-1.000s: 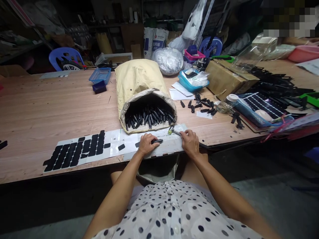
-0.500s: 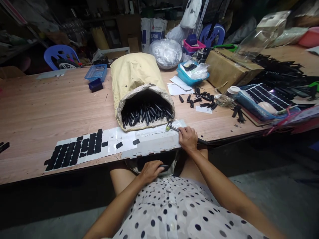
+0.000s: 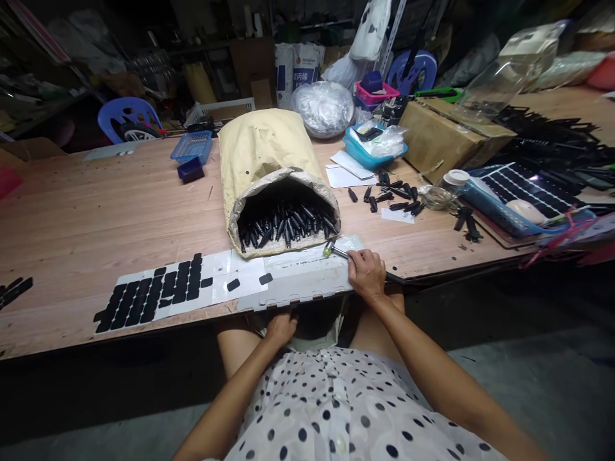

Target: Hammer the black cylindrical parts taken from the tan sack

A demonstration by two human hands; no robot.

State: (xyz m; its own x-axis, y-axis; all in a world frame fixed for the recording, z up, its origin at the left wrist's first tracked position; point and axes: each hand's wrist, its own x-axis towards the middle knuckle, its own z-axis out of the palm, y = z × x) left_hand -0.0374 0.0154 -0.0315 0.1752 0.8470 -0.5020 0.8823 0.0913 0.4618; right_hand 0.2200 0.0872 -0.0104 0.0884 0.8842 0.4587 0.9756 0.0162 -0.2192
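Note:
My right hand (image 3: 367, 274) is closed around a small hammer (image 3: 340, 252) with a metal shaft, a yellowish face on its head and a dark handle end past my palm. The hammer head lies over a grey-white board (image 3: 298, 287) along the table's front edge. Below that edge, my left hand (image 3: 282, 330) reaches to an open bag (image 3: 331, 338) with a dark inside, between my knees. Its fingers are mostly hidden, so what they hold cannot be seen. Behind the board, a yellowish paper sack (image 3: 266, 137) lies with its mouth towards me, filled with black tapered parts (image 3: 288, 224).
Black rounded stickers (image 3: 139, 298) on a white sheet are at left. Loose black parts (image 3: 398, 192) lie right of the sack, near a cardboard box (image 3: 442, 137) and a blue basket (image 3: 368, 150). A blue tray (image 3: 504, 211) and a black pile (image 3: 552, 137) occupy the right.
My left hand has moved forward and down to the bag below the table edge; the black part it held is out of clear sight. The right hand keeps its hold on the hammer.

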